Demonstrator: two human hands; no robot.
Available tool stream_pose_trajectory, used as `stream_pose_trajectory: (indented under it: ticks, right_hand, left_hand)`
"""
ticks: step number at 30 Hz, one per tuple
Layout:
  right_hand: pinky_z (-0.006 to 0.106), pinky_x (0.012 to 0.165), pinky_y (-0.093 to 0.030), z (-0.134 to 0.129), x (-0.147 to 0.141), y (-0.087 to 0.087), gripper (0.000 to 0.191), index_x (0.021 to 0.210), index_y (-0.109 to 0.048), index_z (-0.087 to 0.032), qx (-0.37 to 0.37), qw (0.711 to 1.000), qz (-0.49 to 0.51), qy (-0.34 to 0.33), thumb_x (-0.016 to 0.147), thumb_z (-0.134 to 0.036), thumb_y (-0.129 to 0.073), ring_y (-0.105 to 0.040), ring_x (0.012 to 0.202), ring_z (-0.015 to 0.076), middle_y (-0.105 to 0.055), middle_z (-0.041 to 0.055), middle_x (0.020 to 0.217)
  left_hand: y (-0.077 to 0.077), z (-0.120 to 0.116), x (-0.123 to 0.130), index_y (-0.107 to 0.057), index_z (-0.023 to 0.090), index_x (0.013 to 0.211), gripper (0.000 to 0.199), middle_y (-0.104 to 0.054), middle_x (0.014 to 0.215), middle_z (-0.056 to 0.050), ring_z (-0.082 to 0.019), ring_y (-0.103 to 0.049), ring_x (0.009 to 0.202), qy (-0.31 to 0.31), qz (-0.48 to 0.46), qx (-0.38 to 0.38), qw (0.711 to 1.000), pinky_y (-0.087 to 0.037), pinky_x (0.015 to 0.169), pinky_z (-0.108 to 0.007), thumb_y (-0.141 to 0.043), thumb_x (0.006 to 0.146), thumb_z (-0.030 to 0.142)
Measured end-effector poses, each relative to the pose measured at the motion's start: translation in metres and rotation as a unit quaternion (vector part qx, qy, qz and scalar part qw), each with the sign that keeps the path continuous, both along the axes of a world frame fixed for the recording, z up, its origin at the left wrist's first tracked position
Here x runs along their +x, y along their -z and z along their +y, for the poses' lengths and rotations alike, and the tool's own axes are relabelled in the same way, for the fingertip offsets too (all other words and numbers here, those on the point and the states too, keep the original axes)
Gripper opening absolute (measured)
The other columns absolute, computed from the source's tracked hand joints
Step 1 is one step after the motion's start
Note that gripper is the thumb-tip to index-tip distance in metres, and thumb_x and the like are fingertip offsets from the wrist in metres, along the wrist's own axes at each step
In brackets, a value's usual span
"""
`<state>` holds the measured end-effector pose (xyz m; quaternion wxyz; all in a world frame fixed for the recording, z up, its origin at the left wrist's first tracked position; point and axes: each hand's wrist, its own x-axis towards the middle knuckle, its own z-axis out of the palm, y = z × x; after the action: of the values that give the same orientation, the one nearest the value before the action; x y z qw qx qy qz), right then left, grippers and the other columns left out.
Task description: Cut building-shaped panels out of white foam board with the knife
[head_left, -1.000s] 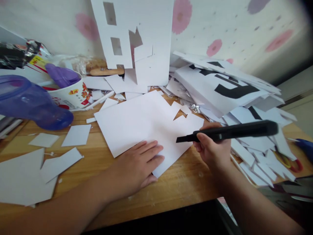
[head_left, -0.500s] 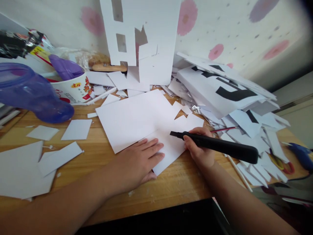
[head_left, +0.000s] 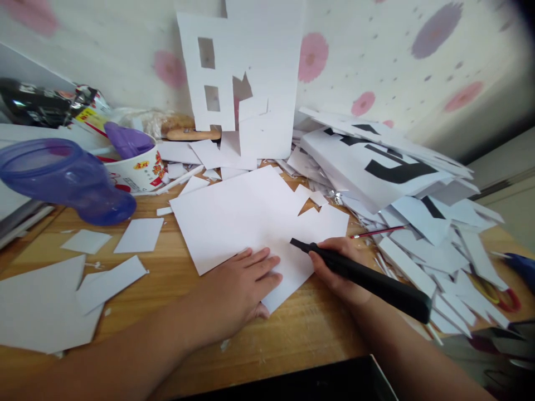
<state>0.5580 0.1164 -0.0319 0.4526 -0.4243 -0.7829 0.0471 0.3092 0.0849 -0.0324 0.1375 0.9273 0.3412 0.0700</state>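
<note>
The left hand (head_left: pixel 242 287) lies flat, fingers extended, on the near edge of a white board (head_left: pixel 234 211), which rests on the wooden table (head_left: pixel 313 328). The right hand (head_left: pixel 338 270) is closed around a black cutter knife (head_left: pixel 376 282), its blade over the board's right part; whether it touches cannot be told. Beyond that hand, a red pencil (head_left: pixel 380 231) lies near white offcuts (head_left: pixel 434 248). At left, a blue boot-shaped container (head_left: pixel 79 181) stands before a printed paper tub (head_left: pixel 140 172). Farther back, a white panel (head_left: pixel 270 61) with cut-out openings stands upright before the flower-patterned wall (head_left: pixel 338 39)

Black cutter (head_left: pixel 378 283), white sheet (head_left: pixel 234 214) (pink-flowered wall (head_left: pixel 393 50)).
</note>
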Motion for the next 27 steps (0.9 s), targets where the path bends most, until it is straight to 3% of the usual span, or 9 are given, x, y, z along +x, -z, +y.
stream_pose_trajectory:
  ticks: [21, 24, 27]
  right_hand:
    - [0.02, 0.044, -0.045, -0.007, 0.007, -0.007, 0.014, 0.084, -0.054, -0.024, -0.006, 0.999, 0.001, -0.033, 0.082, -0.02, -0.068, -0.056, 0.044, 0.0094, -0.06, -0.0072, 0.058]
    - [0.022, 0.045, -0.044, -0.009, 0.013, -0.003, 0.013, 0.084, -0.056, -0.024, -0.027, 0.999, 0.002, -0.019, 0.081, -0.024, -0.068, -0.056, 0.047, 0.0105, -0.06, -0.0059, 0.06]
    - [0.026, 0.049, -0.046, -0.01, 0.023, 0.008, 0.014, 0.082, -0.059, -0.022, -0.046, 0.996, 0.071, 0.033, 0.08, -0.029, -0.071, -0.057, 0.052, 0.0135, -0.062, -0.0028, 0.065]
  left_hand:
    - [0.002, 0.003, 0.001, -0.061, 0.019, 0.131, 0.053, -0.051, 0.145, -0.014, -0.034, -0.045, 0.137, 0.006, -0.005, 0.009, 1.0, -0.037, 0.113, -0.052, -0.068, 0.087, 0.048]
    - [0.003, 0.004, 0.001, -0.06, 0.019, 0.132, 0.056, -0.051, 0.145, -0.014, -0.034, -0.045, 0.137, 0.005, 0.006, 0.012, 1.0, -0.038, 0.112, -0.053, -0.071, 0.084, 0.047]
    - [0.002, 0.003, -0.001, -0.06, 0.019, 0.132, 0.058, -0.051, 0.146, -0.014, -0.034, -0.045, 0.137, 0.011, -0.004, 0.02, 1.0, -0.038, 0.112, -0.052, -0.075, 0.082, 0.045]
